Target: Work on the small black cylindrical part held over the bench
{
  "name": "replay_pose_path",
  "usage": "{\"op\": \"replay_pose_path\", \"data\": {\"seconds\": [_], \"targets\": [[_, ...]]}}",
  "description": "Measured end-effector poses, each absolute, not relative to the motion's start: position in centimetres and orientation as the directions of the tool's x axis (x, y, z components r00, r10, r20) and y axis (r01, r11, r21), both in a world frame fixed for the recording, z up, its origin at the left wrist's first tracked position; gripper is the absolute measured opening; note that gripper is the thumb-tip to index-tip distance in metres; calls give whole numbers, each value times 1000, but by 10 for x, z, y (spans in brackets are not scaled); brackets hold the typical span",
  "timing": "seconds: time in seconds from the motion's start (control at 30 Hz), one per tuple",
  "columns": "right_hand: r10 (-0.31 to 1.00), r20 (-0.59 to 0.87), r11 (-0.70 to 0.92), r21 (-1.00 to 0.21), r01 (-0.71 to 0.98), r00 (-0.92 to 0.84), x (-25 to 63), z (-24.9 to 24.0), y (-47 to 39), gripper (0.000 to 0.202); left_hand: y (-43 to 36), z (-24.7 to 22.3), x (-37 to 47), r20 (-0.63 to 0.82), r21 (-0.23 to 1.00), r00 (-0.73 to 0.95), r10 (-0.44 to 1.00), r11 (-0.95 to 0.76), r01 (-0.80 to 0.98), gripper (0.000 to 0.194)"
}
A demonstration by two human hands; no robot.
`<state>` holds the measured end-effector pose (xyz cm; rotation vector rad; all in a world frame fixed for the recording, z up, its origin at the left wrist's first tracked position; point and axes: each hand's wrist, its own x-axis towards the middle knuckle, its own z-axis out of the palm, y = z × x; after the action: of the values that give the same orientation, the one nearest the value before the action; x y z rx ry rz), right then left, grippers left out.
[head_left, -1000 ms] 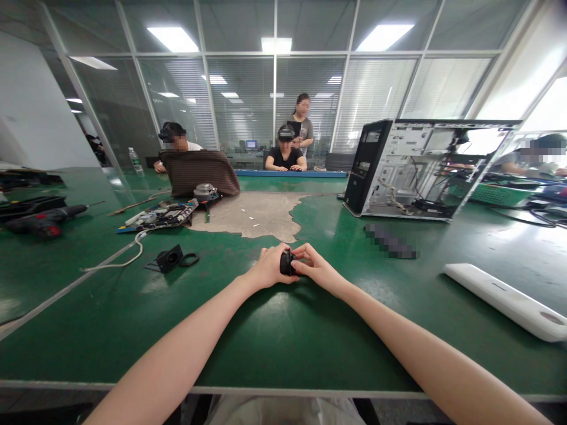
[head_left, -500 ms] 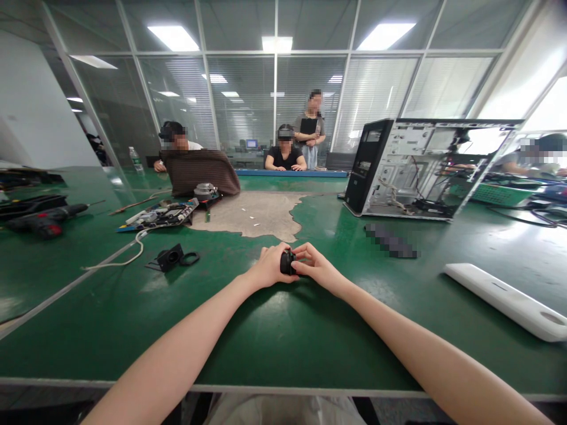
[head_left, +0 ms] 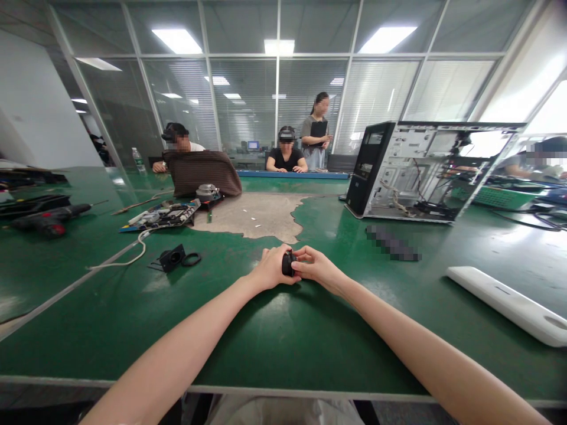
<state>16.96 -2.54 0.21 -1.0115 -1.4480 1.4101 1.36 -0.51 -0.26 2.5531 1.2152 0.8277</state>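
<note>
A: Where is the black part [head_left: 287, 264]?

B: Between the 2 hands, near the middle of the table [head_left: 266, 348]. It is short and rounded, like a stubby cylinder; its finer detail is too small to read.

A: And the fingers?

B: Those of the left hand [head_left: 273, 265] wrap around it from the left; those of the right hand [head_left: 313, 264] pinch narrowly on its right side. Both hold it. Whether it touches the surface, I cannot tell.

A: What is that surface like?

B: Smooth, glossy green, except for a dull beige patch [head_left: 266, 219] with a ragged edge, just beyond the hands.

A: What lies to the left?

B: A black bracket [head_left: 172, 258] with a squarish plate and a round opening, and a thin black ring [head_left: 192, 258] beside it. Behind them sits a cluttered circuit board [head_left: 162, 216].

A: To the right?

B: A long white casing [head_left: 505, 304] with rounded ends. Farther back stands an open computer case [head_left: 370, 177], black-fronted, its metal frame bare.
</note>
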Motion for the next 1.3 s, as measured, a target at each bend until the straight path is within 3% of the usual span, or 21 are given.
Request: {"op": "replay_pose_path", "data": {"seconds": [0.43,0.63,0.9,1.07,1.3], "targets": [[931,270,312,-938,151,-246,166,-7,-32,24,-6,-2,15,408,420,493,768,-637,646,55],[926,226,275,-953,129,-302,167,-7,-26,24,-6,-2,16,406,431,474,781,-621,655,56],[878,269,358,-918,169,-396,171,-2,-31,22,-6,-1,15,405,427,490,771,-634,645,55],[896,298,368,-913,175,-328,170,-4,-28,21,-4,-2,16,392,425,496,775,-630,650,56],[923,213,271,-951,148,-320,169,-6,-21,25,-6,0,15,381,433,502,776,-630,645,56]]}}
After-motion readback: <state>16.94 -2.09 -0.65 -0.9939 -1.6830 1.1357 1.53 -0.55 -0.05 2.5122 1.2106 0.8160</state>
